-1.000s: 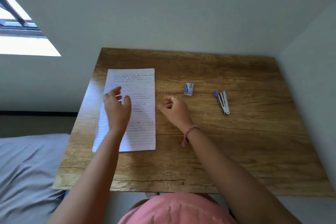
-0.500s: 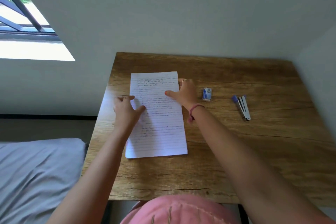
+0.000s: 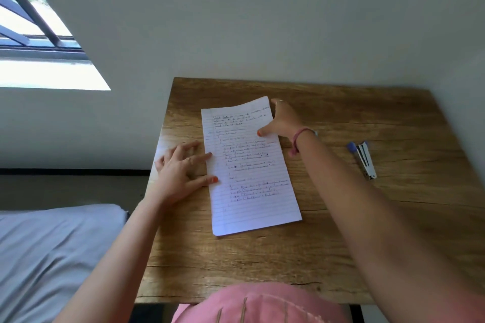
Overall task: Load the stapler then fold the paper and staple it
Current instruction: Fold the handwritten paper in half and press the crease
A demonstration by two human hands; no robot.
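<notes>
Step in hand: you are on the paper, not the stapler; by the look of it you are starting the fold from the far end, though the stapler lies untouched and whether it is loaded cannot be told.
Right hand: your right hand pinches the far right corner of the sheet, thumb on top and fingers behind the edge, and that corner stands lifted off the table.
Left hand: your left hand lies flat with fingers spread on the wood, fingertips touching the sheet's left edge to steady it.
Where things are: the paper lies lengthwise near the table's left side; the stapler rests well apart to the right.
Next move: you need to bring the far edge over toward the near edge, line the corners up, then press a crease while the left hand pins the sheet.
Changed from half a second ago: the right hand has gone further up to the far corner and raised it; the small staple box beside the sheet is now out of sight, probably hidden by your forearm.
</notes>
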